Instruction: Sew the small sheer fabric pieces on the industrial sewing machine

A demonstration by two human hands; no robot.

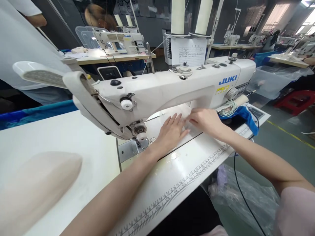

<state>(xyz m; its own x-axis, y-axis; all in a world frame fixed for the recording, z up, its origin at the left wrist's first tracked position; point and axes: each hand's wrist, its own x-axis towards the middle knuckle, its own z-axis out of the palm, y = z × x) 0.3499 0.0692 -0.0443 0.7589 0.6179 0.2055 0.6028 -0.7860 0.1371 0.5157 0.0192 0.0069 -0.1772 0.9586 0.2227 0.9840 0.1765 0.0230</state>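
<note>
Sewing machine [162,90] work is what I have before me: the machine stands on a white table [91,134], and both forearms reach in from the near side. I see the left hand [173,131] palm down on the machine bed [193,132], beneath the machine's long arm, its fingers stretched out and slightly apart, the thumb off to the side. The right hand [206,121] is just beside it, fingers bent down and drawn together near the left fingertips. I cannot tell whether they pinch anything, or whether the two hands touch.

The presser foot [138,143] is to the left of the left hand, near that wrist. With all the fingers off to its right, I judge the step to be handwork on the bed, perhaps smoothing or picking, rather than stitching. The next move seems to me to call for fine control in the right fingertips, the left palm steady and flat, and that wrist kept away from the foot.

A blurred beige piece [46,183] lies well apart on the left of the table; I can't make out what it is. Past the right hand are a coil of pale cord [228,109] and a blue cloth [251,123].
</note>
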